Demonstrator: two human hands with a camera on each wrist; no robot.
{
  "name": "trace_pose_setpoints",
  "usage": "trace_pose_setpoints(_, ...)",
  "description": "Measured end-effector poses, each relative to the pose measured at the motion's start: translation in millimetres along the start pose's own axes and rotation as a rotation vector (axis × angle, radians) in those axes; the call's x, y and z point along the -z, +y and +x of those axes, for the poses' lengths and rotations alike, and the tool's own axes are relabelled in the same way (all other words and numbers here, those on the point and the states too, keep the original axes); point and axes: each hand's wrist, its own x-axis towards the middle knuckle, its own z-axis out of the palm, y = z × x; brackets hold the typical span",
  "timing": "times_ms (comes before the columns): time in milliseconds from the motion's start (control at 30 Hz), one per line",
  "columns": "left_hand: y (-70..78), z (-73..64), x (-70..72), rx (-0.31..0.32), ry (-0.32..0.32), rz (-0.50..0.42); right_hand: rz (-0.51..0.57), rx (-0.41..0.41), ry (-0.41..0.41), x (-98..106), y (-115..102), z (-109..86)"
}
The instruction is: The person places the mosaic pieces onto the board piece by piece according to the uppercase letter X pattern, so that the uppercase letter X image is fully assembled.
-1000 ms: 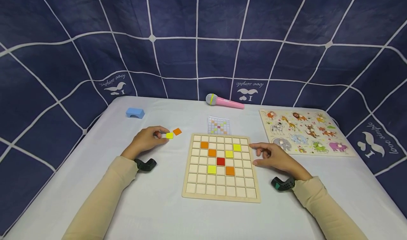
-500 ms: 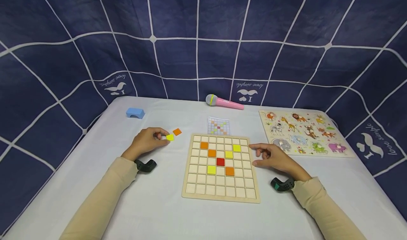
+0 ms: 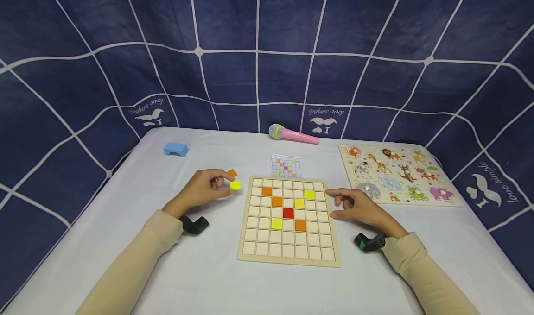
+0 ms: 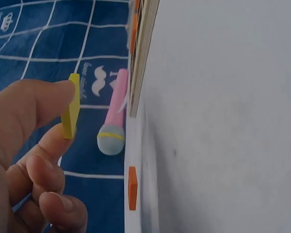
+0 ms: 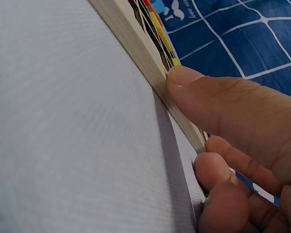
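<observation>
My left hand (image 3: 204, 187) pinches a yellow square tile (image 3: 235, 185) between thumb and index finger, just left of a wooden grid board (image 3: 288, 261). In the left wrist view that tile (image 4: 74, 114) is seen nearly edge-on, held above the table. An orange tile (image 3: 232, 172) lies on the table behind these fingertips, partly covered. Set in the board's squares are a red tile (image 3: 288, 213) and several orange and yellow tiles. My right hand (image 3: 360, 207) rests at the board's right edge; in the right wrist view its thumb (image 5: 194, 92) touches the wooden side.
Behind the board lies a small printed grid card (image 3: 285, 166). A pink microphone (image 3: 298, 136) is near the back edge. An animal puzzle board (image 3: 400, 200) lies at the right, a blue arch block (image 3: 175, 149) at the back left. Dark blue cloth (image 3: 229, 74) hangs behind.
My left hand has lifted the yellow tile from beside the orange one and carried it right towards the board. The right hand stays at the board's edge.
</observation>
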Motion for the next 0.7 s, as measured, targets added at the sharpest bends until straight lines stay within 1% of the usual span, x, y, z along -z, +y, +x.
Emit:
trace_pose_setpoints(67,3.8,-0.7,-2.5,-0.019,-0.013,0.000,-0.001,0.004,0.001,0.0,0.3,0.1)
trace_pose_setpoints(267,16.2,-4.1,-10.4,-0.071,-0.077,0.000,-0.014,0.008,0.002,0.2,1.8,1.3)
trace_pose_setpoints(467,29.5,-9.4,-17.6,-0.117,-0.133,0.026,-0.006,0.006,-0.003,0.8,2.0,2.3)
trace_pose_setpoints(700,39.7,-16.5,-24.7,-0.138,-0.181,0.010,-0.006,0.011,-0.006,0.6,2.7,2.0)
